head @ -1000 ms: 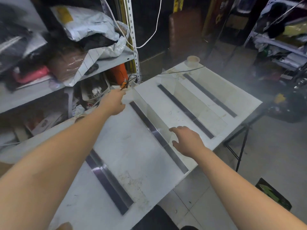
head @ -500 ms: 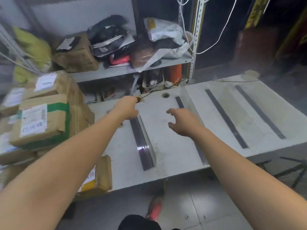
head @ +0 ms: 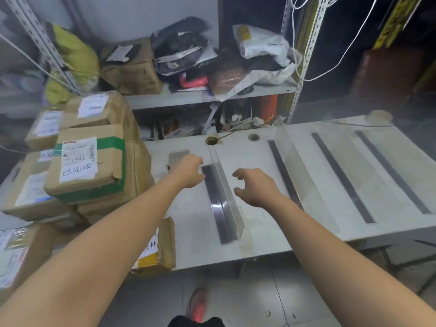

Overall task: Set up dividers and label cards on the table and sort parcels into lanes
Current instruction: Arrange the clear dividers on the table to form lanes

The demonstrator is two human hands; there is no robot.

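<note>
Over a white table (head: 184,234), seen from the head camera, two bare arms reach forward. The left hand (head: 188,172) is just left of a clear upright divider (head: 227,199), knuckles up and fingers hidden, so its grip cannot be told. The right hand (head: 256,187), just right of that divider, has its fingers spread and hooked, holding nothing. Stacked parcels (head: 89,161) sit well left of the divider. Thin and see-through, the divider could easily be bumped and tipped by either hand.

Grey metal shelving (head: 169,100) against a pale wall (head: 132,17); grey tiled floor (head: 259,300)
</note>
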